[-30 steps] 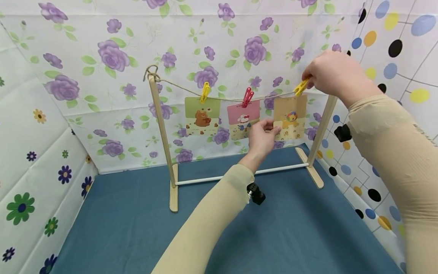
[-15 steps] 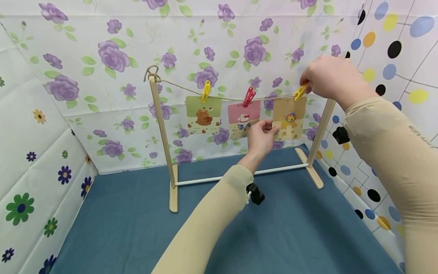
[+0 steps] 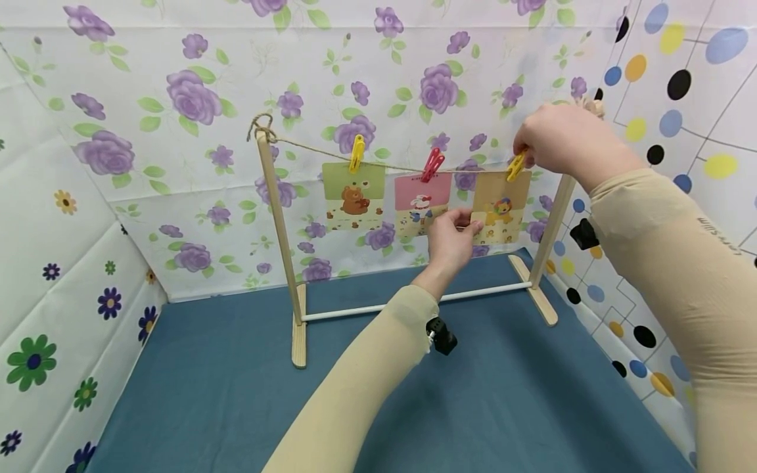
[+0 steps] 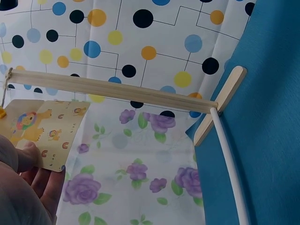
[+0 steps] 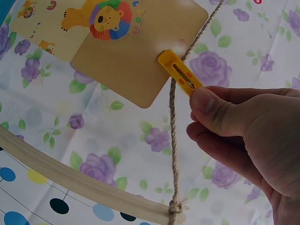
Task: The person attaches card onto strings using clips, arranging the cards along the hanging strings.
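At the right part of the twine [image 3: 307, 148], my right hand [image 3: 558, 135] pinches a yellow clothespin [image 3: 516, 167] between thumb and fingers. The clothespin's tip lies over the top edge of a tan card with a lion [image 3: 499, 197]. My left hand [image 3: 451, 240] pinches that card's lower left edge, thumb in front and fingers behind, as the left wrist view shows. In the right wrist view the clothespin [image 5: 180, 72] sits where the card's edge meets the twine. To the left hang a pink rabbit card [image 3: 421, 190] under a red clothespin [image 3: 433, 164] and a green bear card [image 3: 355, 197] under another yellow clothespin [image 3: 357, 154].
The twine is tied between two wooden posts, the left post [image 3: 273, 203] and the right post [image 3: 552, 223]. A white rod [image 3: 491, 291] joins their wooden feet low down. Behind stands a flowered backdrop [image 3: 236, 39], and a blue cloth [image 3: 225, 394] covers the table.
My right hand has come down slightly and to the left with the yellow clothespin. The lion card sits slightly lower, and my left hand keeps its hold on it.
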